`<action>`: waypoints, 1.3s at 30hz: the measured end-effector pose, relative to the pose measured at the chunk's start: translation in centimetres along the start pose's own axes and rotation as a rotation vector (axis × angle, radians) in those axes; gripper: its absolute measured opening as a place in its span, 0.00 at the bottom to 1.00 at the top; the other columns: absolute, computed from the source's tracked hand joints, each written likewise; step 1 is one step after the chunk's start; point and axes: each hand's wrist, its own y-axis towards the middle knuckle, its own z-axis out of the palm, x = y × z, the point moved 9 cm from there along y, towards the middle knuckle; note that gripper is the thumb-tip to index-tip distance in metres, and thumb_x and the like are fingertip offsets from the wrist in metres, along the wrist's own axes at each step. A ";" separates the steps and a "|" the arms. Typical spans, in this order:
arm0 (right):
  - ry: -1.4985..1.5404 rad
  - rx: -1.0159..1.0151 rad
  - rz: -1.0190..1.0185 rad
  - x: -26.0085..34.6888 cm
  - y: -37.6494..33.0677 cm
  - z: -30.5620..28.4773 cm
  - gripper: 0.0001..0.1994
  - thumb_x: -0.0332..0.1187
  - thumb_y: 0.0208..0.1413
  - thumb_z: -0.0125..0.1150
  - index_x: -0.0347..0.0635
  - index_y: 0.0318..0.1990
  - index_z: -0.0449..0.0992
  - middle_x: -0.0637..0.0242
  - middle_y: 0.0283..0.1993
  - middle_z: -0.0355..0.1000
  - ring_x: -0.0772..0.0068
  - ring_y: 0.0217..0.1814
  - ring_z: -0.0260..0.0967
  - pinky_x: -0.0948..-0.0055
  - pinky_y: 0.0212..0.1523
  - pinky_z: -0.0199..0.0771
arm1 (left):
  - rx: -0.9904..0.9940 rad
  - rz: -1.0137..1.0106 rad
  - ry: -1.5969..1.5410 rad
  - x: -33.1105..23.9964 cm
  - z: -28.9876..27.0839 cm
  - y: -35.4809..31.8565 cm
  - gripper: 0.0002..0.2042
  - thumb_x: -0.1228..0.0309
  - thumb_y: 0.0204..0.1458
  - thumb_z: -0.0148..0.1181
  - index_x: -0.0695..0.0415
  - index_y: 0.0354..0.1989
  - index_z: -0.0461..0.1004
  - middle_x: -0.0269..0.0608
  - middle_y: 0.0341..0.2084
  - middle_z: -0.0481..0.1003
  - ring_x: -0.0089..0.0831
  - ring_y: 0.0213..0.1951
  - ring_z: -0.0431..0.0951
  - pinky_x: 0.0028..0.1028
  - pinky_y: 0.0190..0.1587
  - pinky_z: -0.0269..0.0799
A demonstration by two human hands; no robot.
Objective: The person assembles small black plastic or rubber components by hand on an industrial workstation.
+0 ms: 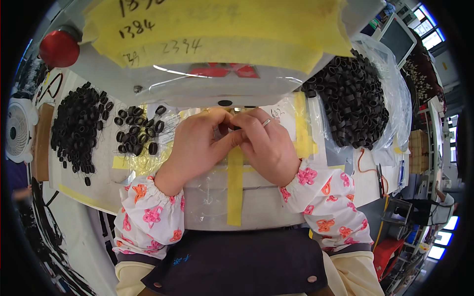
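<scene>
My left hand (197,140) and my right hand (266,145) meet at the middle of the worktable, just below the front of a pale machine head (148,86). Both have their fingers curled and pinched together, thumbs close to each other. Whatever lies between the fingertips is small, dark and mostly hidden by the hands. A ring circles one finger of the right hand. Left of my left hand is a loose group of small black bands (136,130) with thin thread ends. Flowered sleeves cover both forearms.
A large heap of black fabric loops (355,103) lies on clear plastic (400,108) at right. Farther left sits another pile of threaded black bands (76,128). Scissors (380,180) rest at the right edge. A red knob (59,48) and white fan (19,127) are at left.
</scene>
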 end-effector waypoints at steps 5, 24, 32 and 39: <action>-0.163 0.067 -0.101 1.4 -0.1 0.6 0.19 0.22 0.39 0.56 0.35 0.43 0.64 0.58 0.38 0.65 0.59 0.39 0.67 0.67 0.34 0.71 | 0.048 -0.015 -0.013 0.2 0.3 -0.1 0.10 0.64 0.44 0.61 0.57 0.28 0.73 0.43 0.18 0.73 0.40 0.22 0.74 0.33 0.25 0.67; 0.300 -0.116 0.371 -4.8 -0.7 0.3 0.08 0.19 0.42 0.60 0.34 0.32 0.71 0.57 0.28 0.71 0.59 0.28 0.72 0.70 0.27 0.72 | -0.139 -0.023 -0.005 1.1 -0.7 0.3 0.10 0.63 0.45 0.62 0.58 0.29 0.78 0.41 0.20 0.76 0.36 0.22 0.75 0.30 0.28 0.68; 0.257 -0.121 0.418 -6.2 0.0 0.4 0.07 0.18 0.41 0.60 0.33 0.31 0.72 0.55 0.28 0.71 0.56 0.29 0.71 0.69 0.29 0.71 | -0.113 -0.046 0.078 2.4 0.4 1.2 0.10 0.69 0.46 0.61 0.62 0.35 0.77 0.43 0.23 0.77 0.31 0.23 0.76 0.27 0.27 0.67; -0.024 -0.138 0.259 -4.6 0.3 -0.5 0.08 0.20 0.40 0.60 0.35 0.32 0.73 0.56 0.36 0.70 0.56 0.35 0.69 0.66 0.32 0.70 | -0.213 0.021 0.202 1.6 0.1 1.6 0.15 0.61 0.47 0.58 0.62 0.21 0.77 0.47 0.13 0.72 0.43 0.19 0.74 0.35 0.23 0.66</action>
